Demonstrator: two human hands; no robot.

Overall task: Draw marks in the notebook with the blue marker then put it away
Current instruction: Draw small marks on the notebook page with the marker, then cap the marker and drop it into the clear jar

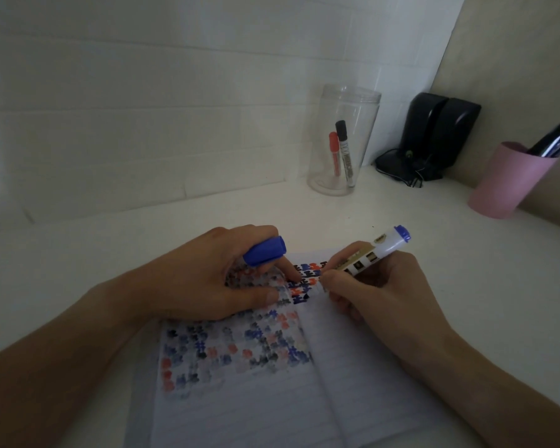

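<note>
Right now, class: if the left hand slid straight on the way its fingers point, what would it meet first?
The left hand, holding the blue cap, points across the notebook toward the right hand. It would most likely meet the blue marker, or the fingers gripping it; depth is uncertain.

Two bare forearms and hands (207, 279), no sleeves, rings or watch in view

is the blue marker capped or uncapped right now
Uncapped: the blue cap is held apart in the left hand, while the right hand holds the blue marker tip-down on the notebook.
</note>
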